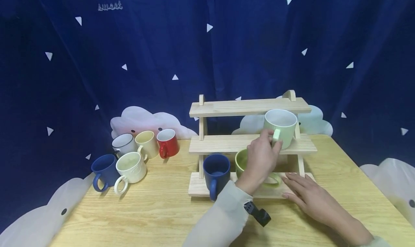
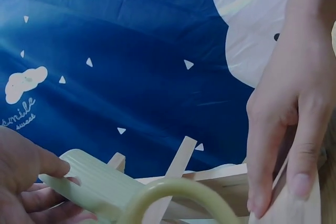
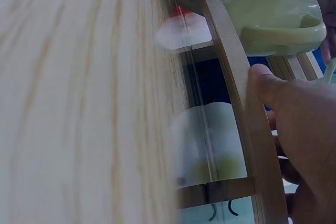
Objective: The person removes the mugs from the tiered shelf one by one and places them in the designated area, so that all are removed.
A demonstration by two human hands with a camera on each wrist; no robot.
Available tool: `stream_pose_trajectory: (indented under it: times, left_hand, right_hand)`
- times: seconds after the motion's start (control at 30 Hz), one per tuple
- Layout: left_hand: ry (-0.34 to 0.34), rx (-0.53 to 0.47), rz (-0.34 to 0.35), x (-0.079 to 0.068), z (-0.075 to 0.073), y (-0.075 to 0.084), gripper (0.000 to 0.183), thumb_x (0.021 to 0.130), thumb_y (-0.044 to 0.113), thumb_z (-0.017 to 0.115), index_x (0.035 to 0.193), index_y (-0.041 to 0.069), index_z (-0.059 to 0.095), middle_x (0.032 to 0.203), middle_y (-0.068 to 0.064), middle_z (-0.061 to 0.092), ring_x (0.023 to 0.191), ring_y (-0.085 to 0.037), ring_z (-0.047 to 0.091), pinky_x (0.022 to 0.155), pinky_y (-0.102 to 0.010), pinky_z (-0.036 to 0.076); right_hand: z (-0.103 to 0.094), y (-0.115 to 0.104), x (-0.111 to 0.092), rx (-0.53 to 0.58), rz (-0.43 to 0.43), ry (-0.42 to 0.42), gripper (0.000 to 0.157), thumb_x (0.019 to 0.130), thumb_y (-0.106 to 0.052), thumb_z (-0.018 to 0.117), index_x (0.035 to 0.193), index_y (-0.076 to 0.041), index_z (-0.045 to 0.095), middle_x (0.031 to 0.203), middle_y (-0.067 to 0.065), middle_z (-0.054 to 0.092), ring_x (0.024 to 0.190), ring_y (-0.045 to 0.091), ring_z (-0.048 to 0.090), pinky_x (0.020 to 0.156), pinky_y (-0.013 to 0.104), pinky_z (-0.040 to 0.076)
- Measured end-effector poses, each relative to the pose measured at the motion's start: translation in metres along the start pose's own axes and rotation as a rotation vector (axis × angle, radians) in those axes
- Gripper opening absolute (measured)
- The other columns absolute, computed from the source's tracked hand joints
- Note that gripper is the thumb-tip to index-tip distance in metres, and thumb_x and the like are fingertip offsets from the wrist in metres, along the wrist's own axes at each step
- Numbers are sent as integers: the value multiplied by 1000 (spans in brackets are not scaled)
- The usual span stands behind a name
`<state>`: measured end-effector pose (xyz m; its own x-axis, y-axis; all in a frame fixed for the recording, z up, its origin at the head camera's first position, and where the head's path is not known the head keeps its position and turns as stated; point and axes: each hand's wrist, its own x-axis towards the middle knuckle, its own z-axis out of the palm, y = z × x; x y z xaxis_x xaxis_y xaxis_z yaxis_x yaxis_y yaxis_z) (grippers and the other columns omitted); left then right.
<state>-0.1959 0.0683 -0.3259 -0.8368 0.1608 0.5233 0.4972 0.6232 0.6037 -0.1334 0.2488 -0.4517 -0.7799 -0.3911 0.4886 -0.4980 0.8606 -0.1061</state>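
Observation:
My left hand point(image 1: 262, 158) grips the handle of a mint-green mug point(image 1: 286, 133) at the right end of the middle shelf. Whether the mug's base touches the board I cannot tell. Beneath that hand, an olive-green mug point(image 3: 283, 17) stands on the bottom shelf, partly hidden by the wrist. To its left is a dark blue mug point(image 1: 216, 171), handle toward me. My right hand point(image 1: 312, 198) holds the right end of the bottom board of the wooden rack point(image 1: 227, 143), fingers on top and thumb point(image 3: 268, 80) at the front edge.
On the table's left side stand a red mug point(image 1: 169, 144), a yellow mug point(image 1: 147, 144), a white mug point(image 1: 124, 143), a cream mug point(image 1: 131, 167) and a blue mug point(image 1: 105, 169). A dark blue curtain point(image 1: 207, 52) hangs behind the rack.

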Motion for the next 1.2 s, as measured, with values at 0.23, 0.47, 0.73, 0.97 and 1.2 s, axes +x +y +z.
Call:
stream_pose_trajectory:
  times: [0.23,0.47,0.73,0.97,1.2]
  left_hand:
    - [-14,-7,-27,4,-7,-3,25,94,27,68,114,12,66,93,2,74,81,-12,68,74,-27,51]
    - [-47,-54,-48,9,-15,-8,20,94,24,67,111,13,69,88,4,73,75,-9,65,77,-31,50]
    - [-31,-112,-76,14,-19,-15,18,91,27,70,106,17,72,88,10,74,75,-7,64,72,-29,49]
    - [-27,-154,-88,17,-26,-19,18,90,27,71,105,18,74,84,10,73,66,-3,58,68,-26,47]
    - [-47,-199,-67,17,-42,-25,20,91,25,70,108,15,73,88,6,74,70,-4,58,63,-22,46]
  right_hand:
    - [1,1,1,-3,-11,7,51,90,-36,70,130,-6,63,134,12,58,122,38,52,119,33,11]
    - [1,2,1,-10,-10,8,50,89,-35,71,129,-5,63,134,12,58,122,37,52,118,39,18]
    - [0,1,1,-2,-6,10,51,89,-35,71,129,-5,63,133,12,58,122,37,52,118,39,17]
    - [0,2,0,-1,-5,13,52,89,-35,71,130,-5,62,134,12,57,122,37,51,118,40,17]
    - [3,3,-1,3,-12,8,52,89,-36,71,131,-5,62,134,13,57,122,38,52,119,38,14]
